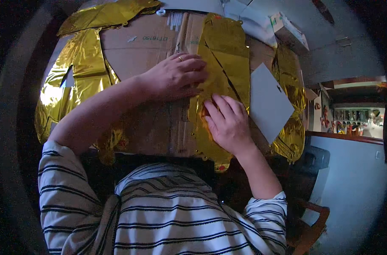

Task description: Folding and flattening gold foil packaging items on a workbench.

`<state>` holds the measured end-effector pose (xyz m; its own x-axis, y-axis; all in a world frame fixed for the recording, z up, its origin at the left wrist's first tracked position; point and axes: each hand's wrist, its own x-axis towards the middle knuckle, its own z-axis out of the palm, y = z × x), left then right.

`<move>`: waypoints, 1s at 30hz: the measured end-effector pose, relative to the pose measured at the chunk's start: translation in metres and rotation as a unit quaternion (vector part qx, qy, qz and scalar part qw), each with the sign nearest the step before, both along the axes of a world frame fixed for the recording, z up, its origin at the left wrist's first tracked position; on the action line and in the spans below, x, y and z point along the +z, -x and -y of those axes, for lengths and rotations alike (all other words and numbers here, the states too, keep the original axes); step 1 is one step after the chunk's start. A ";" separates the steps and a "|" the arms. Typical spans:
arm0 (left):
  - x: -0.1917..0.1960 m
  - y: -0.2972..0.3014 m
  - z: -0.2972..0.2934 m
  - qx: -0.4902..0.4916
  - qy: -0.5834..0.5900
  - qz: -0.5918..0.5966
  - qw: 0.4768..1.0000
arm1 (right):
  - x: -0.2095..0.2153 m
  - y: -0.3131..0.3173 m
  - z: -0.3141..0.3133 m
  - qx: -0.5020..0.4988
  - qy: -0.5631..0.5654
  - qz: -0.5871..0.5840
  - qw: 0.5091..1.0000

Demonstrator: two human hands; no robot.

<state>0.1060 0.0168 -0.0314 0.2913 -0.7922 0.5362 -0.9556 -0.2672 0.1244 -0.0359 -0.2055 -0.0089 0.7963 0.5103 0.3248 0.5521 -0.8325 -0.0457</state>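
A flat gold foil balloon [225, 51] lies lengthwise over a brown cardboard sheet [138, 46] in front of me. My left hand [174, 76] rests palm down across the cardboard, its fingertips pressing the foil's left edge; a ring shows on one finger. My right hand [227, 123] lies flat on the lower part of the same foil piece, fingers together and pointing up. Neither hand grips anything; both press down on the foil.
More gold foil balloons lie at the left [81, 68], top [104, 15] and right edge [293, 102] of the cardboard. A grey card [267, 100] sits right of my right hand. White packaging [261, 21] lies at the top right. A wooden chair [312, 221] stands at lower right.
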 end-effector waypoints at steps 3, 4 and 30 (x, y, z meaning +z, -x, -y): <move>0.003 0.003 0.002 0.030 0.040 -0.049 0.998 | 0.000 0.000 -0.001 -0.005 -0.007 -0.011 1.000; 0.002 -0.001 0.000 0.023 0.036 -0.068 0.997 | 0.000 0.000 -0.002 -0.006 -0.011 -0.015 1.000; -0.016 -0.006 -0.001 0.075 -0.029 -0.025 0.996 | -0.006 -0.004 0.002 0.000 -0.045 -0.009 0.999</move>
<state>0.1115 0.0178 -0.0470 0.4342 -0.7669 0.4725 -0.8971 -0.4156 0.1499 -0.0323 -0.2072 -0.0152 0.8027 0.4793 0.3550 0.5503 -0.8247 -0.1308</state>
